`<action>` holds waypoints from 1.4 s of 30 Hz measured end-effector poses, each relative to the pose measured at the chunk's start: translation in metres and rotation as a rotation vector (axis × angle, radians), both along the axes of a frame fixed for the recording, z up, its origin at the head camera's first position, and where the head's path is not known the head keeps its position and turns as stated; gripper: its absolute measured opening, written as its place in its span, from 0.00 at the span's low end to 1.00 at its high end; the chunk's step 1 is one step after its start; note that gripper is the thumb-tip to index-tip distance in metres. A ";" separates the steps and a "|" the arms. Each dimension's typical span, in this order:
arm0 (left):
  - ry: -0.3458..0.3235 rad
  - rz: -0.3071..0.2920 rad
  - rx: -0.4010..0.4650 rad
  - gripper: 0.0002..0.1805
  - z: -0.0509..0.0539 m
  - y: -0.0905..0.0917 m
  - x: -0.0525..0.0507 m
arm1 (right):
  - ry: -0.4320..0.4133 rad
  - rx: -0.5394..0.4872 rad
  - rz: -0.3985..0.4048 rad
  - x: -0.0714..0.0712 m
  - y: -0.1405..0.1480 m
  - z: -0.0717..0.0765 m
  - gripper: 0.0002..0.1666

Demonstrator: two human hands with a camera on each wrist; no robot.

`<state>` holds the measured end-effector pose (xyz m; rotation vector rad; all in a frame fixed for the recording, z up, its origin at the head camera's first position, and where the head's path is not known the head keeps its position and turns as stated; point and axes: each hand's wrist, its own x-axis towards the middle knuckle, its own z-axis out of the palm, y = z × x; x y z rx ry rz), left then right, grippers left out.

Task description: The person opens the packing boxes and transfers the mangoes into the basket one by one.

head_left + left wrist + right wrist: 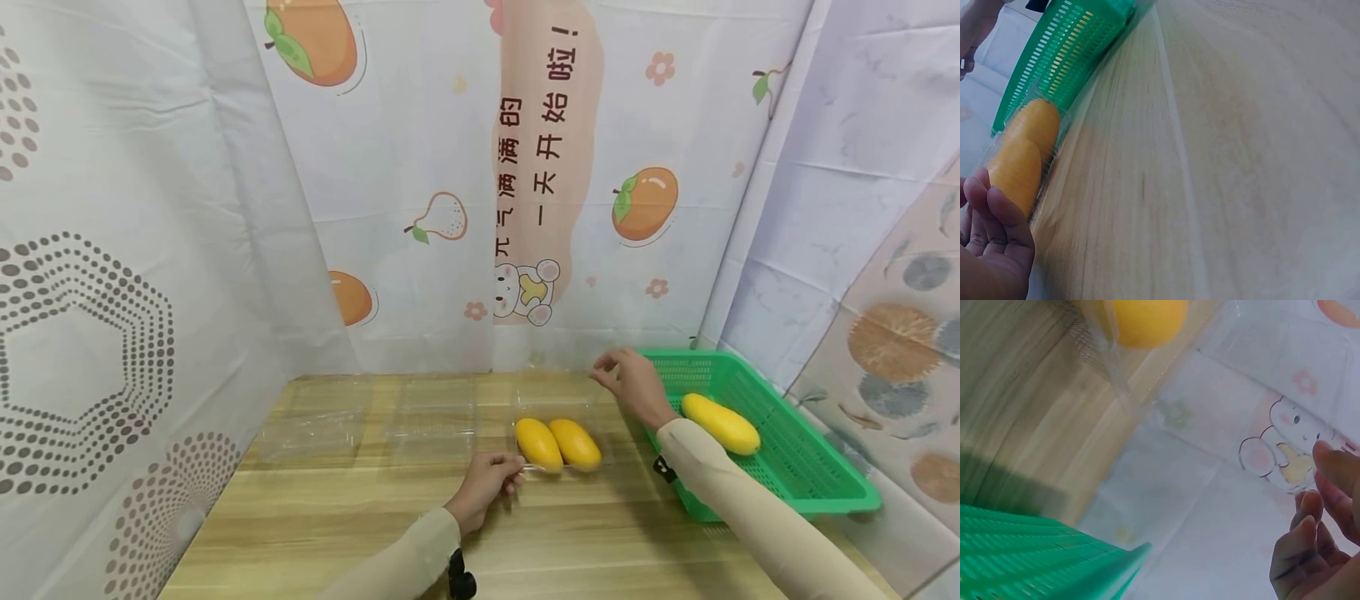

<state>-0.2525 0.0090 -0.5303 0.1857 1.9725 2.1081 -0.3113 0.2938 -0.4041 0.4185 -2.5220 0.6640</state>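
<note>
Two yellow mangoes [538, 445] lie side by side in a clear plastic container [609, 454], its clear lid [555, 398] raised at the back. With thumb and fingers, the left hand [483, 487] pinches the container's front left corner; in the left wrist view this hand [997, 244] is beside the mangoes [1017, 172]. Up at the lid's far right corner is the right hand [637, 387]. The right wrist view shows its curled fingers [1300, 540] and thumb at the lid's thin edge, though the clear plastic makes the contact faint.
A green basket [817, 505] at the right holds a long yellow fruit [722, 423]. Two more clear containers, one in the middle [435, 421] and one at the left [311, 433], stand open on the wooden table [337, 517]. A printed curtain hangs behind.
</note>
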 end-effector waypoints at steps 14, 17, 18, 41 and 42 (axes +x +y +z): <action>-0.011 -0.009 0.022 0.14 -0.001 -0.003 -0.002 | -0.071 -0.191 -0.085 -0.022 0.004 -0.010 0.11; -0.009 -0.008 0.027 0.13 -0.001 -0.003 -0.003 | -0.095 -0.207 -0.098 -0.028 0.004 -0.015 0.11; -0.011 -0.009 0.031 0.13 -0.001 -0.003 -0.003 | -0.111 -0.217 -0.105 -0.030 0.003 -0.017 0.11; -0.026 -0.022 0.058 0.14 -0.004 -0.001 -0.004 | -0.460 -0.123 -0.147 -0.040 -0.002 -0.053 0.07; -0.025 -0.021 0.056 0.13 -0.004 -0.001 -0.005 | -0.466 -0.116 -0.145 -0.040 -0.002 -0.054 0.07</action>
